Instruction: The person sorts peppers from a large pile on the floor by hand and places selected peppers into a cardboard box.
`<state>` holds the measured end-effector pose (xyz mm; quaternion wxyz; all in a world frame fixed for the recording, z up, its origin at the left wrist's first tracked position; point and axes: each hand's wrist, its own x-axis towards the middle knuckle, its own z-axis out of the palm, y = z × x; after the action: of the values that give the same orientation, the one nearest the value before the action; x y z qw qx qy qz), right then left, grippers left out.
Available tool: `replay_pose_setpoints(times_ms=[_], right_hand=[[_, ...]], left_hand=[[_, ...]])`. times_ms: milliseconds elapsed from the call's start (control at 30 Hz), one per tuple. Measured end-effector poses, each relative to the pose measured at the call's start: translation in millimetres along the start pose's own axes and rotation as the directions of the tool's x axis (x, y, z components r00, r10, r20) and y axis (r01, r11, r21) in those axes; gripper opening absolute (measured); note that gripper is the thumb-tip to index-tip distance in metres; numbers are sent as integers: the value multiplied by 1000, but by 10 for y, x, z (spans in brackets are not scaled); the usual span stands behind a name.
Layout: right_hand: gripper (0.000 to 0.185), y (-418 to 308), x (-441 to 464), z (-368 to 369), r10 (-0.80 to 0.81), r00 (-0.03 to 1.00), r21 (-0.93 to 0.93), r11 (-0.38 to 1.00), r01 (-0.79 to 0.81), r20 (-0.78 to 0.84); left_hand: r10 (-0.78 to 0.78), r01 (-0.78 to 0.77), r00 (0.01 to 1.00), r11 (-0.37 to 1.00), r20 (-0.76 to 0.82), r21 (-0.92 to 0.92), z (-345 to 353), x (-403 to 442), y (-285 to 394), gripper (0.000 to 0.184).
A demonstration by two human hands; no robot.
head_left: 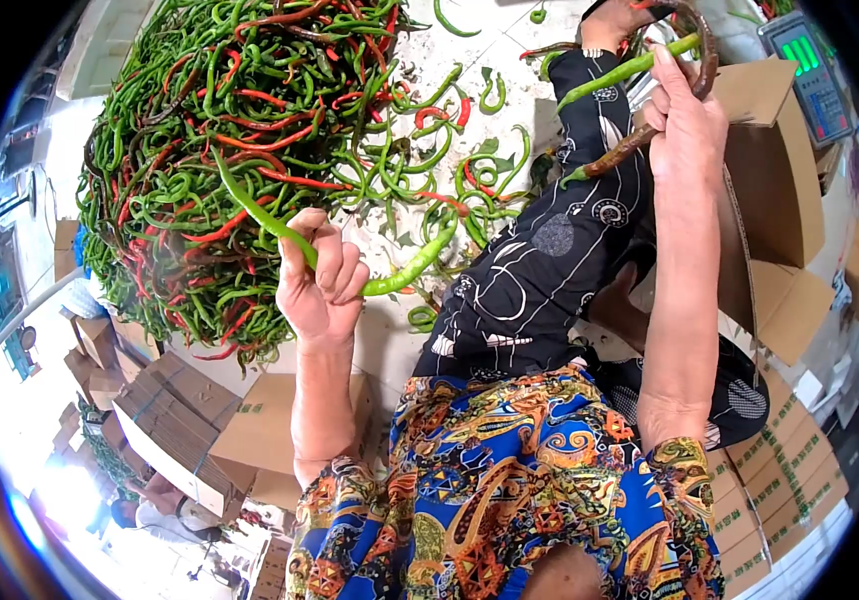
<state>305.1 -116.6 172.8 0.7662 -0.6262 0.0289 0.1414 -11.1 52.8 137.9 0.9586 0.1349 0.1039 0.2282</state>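
patterned shirt [510, 480] fills the view nearest me, with 1 of my legs, in black trousers [540, 250], stretched out above it over the pale floor [495, 50]. left hand [322, 272] is raised beside the big pile [240, 150], its fingers curled closed around green pepper [262, 212]. green shows on both sides of those fingers, 1 length pointing up over the pile and 1 bending out toward the trousers; i cannot tell whether that is 1 pepper or 2.

right hand [685, 115] is up over the far side of the same leg, its fingers mostly folded and closed on 2 peppers. 1 is a light green one [620, 78], lying across the fingertips; the other is a dark brown one [625, 150], which loops around above the hand and comes out below it, with its green end over the trousers.

the pile is a tangle of green, red and brownish peppers. loose peppers [430, 150] lie on the floor between it and my leg. past my right arm stands an open carton [770, 180], with a scale [812, 85] showing green digits near it. more cartons [285, 430] stand left of my left arm, and a person [165, 500] is farther off behind them.
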Motion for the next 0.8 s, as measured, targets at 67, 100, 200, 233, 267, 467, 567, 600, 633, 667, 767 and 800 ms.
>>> replay_pose_setpoints(times_ms=[67, 100, 200, 233, 267, 467, 567, 600, 633, 667, 767, 800], right_hand=[[14, 109, 102, -82, 24, 999, 15, 1000, -23, -37], [14, 151, 124, -83, 55, 997, 22, 998, -54, -57], [14, 186, 85, -91, 222, 975, -39, 975, -221, 33], [16, 193, 27, -58, 278, 956, -140, 954, -264, 93], [18, 208, -47, -19, 338, 930, -241, 923, -298, 145], [43, 232, -729, 333, 625, 582, -544, 768, -339, 520], [54, 463, -826, 387, 632, 367, -498, 770, -400, 683], [48, 600, -859, 376, 604, 315, -477, 784, -397, 732], [44, 667, -925, 375, 592, 277, -426, 768, -478, 757], [40, 710, -1011, 377, 577, 240, -375, 739, -559, 780], [30, 749, -1131, 416, 495, 311, -198, 734, -650, 811], [30, 661, -1134, 443, 499, 325, -149, 696, -702, 803]], left_hand=[[7, -7, 1000, 1000, 16, -18, 32, -16, -11, 39], [8, -7, 999, 1000, 37, -25, 47, -21, -7, 39], [18, -16, 999, 999, 48, -35, 80, -39, 18, 40], [21, -18, 999, 998, 47, -66, 88, -32, 29, 40], [23, -18, 999, 995, 47, -96, 100, -20, 34, 41], [55, -48, 993, 996, 108, -72, 345, 100, 119, 35], [97, -80, 981, 991, 166, -106, 531, 202, 234, 34], [107, -88, 976, 990, 188, -108, 591, 236, 266, 34], [111, -88, 970, 990, 215, -114, 650, 274, 285, 34], [113, -86, 964, 989, 239, -121, 700, 306, 293, 34], [128, -99, 965, 986, 227, -132, 763, 374, 246, 38], [128, -99, 970, 985, 208, -141, 784, 383, 223, 39]])
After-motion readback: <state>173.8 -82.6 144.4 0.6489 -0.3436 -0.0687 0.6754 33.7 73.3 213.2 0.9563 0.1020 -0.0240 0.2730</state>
